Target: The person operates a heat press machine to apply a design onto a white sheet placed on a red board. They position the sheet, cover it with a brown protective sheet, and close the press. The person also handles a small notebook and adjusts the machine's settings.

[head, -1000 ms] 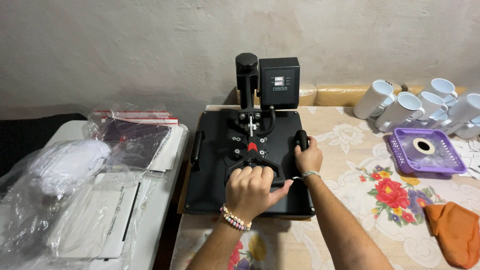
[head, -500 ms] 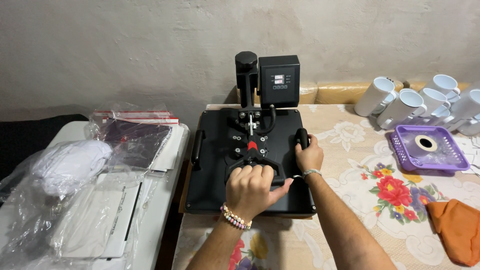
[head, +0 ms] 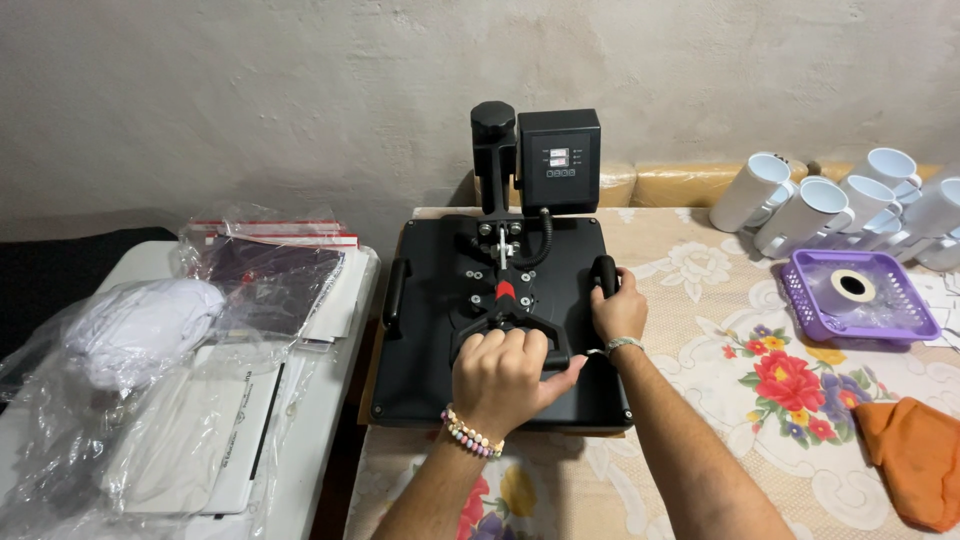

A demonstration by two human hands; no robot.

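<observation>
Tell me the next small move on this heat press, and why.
Probably pull the handle up to lift the top plate. The left hand is wrapped around the handle, the right hand grips the side grip to steady it, and the plate looks closed flat.

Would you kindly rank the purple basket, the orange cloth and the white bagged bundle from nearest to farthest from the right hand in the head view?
From the right hand:
1. Purple basket, to its right on the floral tablecloth.
2. Orange cloth, farther right, toward the near edge.
3. White bagged bundle, far left, on the side table.
</observation>
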